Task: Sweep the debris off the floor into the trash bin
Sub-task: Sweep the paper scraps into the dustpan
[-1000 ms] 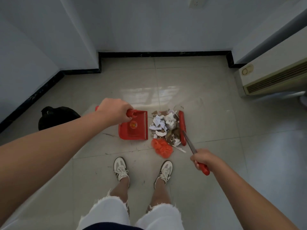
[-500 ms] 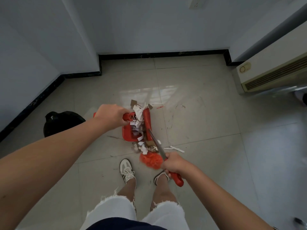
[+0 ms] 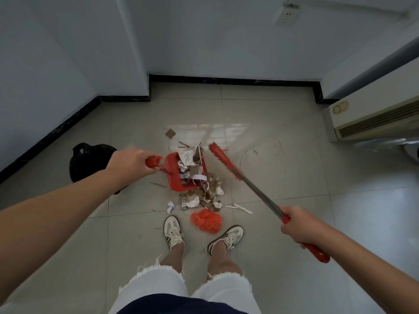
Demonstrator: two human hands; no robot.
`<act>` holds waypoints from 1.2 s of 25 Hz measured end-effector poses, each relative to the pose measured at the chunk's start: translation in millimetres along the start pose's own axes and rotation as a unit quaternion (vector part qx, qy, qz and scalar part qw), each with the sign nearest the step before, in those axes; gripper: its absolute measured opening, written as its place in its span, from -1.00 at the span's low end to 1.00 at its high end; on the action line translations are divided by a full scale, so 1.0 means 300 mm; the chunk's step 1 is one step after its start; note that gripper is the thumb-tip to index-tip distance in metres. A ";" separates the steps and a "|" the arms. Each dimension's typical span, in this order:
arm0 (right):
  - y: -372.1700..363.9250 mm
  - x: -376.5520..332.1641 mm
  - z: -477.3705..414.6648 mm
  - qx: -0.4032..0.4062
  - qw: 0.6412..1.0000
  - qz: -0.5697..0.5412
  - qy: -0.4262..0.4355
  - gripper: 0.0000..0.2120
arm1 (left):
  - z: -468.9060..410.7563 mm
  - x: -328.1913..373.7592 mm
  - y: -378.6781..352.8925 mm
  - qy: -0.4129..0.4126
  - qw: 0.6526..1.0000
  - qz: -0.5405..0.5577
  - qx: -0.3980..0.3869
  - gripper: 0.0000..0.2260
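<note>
Pale tiled floor (image 3: 260,177) meets black skirting. The left hand (image 3: 129,165) clenches the red dustpan (image 3: 179,175) handle — paper scraps (image 3: 199,196) fill and spill beside it. The right hand (image 3: 299,225) grips the red broom (image 3: 229,165), raised. No legible writing.

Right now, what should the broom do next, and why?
Probably bring the broom head back down beside the scraps on the floor and push them toward the dustpan. The pan holds some paper, but a pile and the orange bag lie outside it, near the shoes.
</note>
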State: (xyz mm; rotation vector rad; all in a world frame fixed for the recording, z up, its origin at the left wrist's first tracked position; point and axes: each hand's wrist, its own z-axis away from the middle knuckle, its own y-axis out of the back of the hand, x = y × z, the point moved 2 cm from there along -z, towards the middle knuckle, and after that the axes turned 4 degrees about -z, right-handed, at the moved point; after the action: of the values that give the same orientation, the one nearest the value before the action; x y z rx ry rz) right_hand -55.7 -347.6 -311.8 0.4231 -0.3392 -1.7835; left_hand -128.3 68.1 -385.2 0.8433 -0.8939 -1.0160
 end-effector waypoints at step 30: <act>0.057 -0.404 -0.086 -0.051 0.989 0.109 0.081 -0.41 | 0.188 -0.223 -0.023 0.223 0.966 0.117 0.058 -0.78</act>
State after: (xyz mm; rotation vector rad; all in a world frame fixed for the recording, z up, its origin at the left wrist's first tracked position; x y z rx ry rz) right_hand -2.2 -234.6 -314.5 0.4386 -0.1714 -1.5353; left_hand -199.3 119.8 -383.6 0.9904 -0.6500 -0.5387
